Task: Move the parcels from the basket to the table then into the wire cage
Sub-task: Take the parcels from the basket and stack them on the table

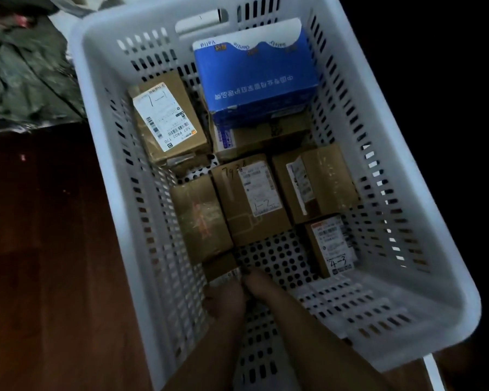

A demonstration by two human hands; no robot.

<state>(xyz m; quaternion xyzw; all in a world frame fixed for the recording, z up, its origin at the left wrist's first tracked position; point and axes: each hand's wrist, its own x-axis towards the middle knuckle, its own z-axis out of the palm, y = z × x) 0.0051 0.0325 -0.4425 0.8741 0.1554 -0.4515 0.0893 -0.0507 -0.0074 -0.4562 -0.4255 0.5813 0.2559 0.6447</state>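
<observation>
A white slotted basket (407, 193) holds several brown cardboard parcels and a blue box (254, 77) at its far end. Both my arms reach into the near end. My left hand (226, 301) and my right hand (261, 286) meet at a small brown parcel (220, 263) by the near left wall. The left hand holds it from below and the right hand's fingers pinch its right edge. Labelled parcels lie beyond: one marked 1-2 (251, 198), one marked 4-3 (332, 244), and a tall one (167, 117) at the left.
The basket stands on a dark wooden floor (54, 263). Crumpled dark green fabric (26, 71) lies at the far left. The area to the right of the basket is black. Bare perforated basket floor (280, 258) shows near my hands.
</observation>
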